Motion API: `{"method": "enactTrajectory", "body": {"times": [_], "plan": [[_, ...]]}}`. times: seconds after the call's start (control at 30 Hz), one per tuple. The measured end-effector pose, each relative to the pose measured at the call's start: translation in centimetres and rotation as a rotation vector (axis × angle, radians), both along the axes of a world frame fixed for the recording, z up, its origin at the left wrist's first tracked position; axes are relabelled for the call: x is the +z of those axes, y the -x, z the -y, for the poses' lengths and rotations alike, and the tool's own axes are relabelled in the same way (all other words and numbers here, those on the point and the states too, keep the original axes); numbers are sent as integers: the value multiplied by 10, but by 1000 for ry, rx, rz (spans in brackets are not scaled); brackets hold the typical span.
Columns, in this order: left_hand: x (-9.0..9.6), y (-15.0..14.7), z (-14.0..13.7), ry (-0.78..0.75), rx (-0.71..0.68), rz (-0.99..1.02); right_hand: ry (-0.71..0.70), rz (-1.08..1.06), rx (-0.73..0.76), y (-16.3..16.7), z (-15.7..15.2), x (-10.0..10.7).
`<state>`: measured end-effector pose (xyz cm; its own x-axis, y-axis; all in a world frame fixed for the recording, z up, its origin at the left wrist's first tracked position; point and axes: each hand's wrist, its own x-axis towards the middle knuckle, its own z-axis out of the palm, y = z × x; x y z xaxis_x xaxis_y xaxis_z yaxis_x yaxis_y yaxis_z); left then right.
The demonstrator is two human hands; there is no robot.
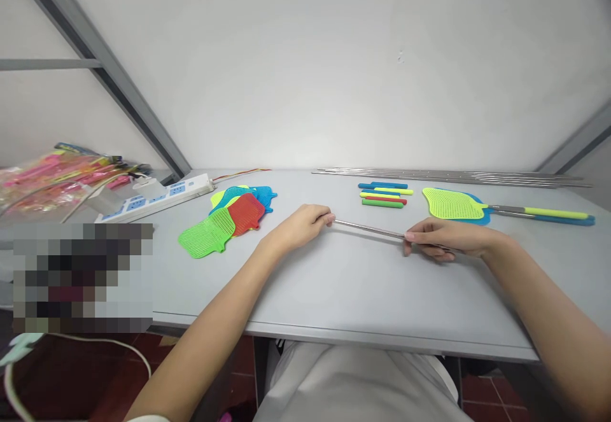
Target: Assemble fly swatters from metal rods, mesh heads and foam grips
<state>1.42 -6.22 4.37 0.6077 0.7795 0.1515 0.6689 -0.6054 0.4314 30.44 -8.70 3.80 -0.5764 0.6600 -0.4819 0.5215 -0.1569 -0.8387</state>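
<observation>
Metal rod (367,228), slim and slightly slanted, stretches between the person's two hands, held just above the front half of the worktop (334,295). The left hand (308,221) has its fingers pinched together on the rod's left end; the right hand's (439,237) fingers grasp it farther along, thumb uppermost, with a bit of metal showing beyond the palm.

On the grey surface, mesh swatter heads (245,212) overlap to the left, near a white power strip (181,191). Coloured tubes (384,200) lie behind the rod, two long-handled swatters (453,205) lie to the right, and more rods (429,175) run along the back, below a pale wall (305,72). Reddish tiles (482,390) cover the floor.
</observation>
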Motion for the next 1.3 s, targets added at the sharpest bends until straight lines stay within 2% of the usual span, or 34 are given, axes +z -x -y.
{"method": "enactTrajectory", "body": {"times": [0.33, 0.6, 0.83, 1.13, 1.3], "plan": [[-11, -5, 4, 45, -16, -61, 1, 13, 60, 0, -2, -2], [-11, -13, 13, 37, -58, -48, -50, 47, 16, 3, 0, 2], [-8, -19, 18, -71, -49, -33, -60, 18, 7, 2, 0, 0], [-14, -19, 25, -176, -183, -250, -67, 96, 100, 4, -2, 2], [-19, -25, 33, -270, -183, -319, -20, 101, 138, 2, -3, 0]]}}
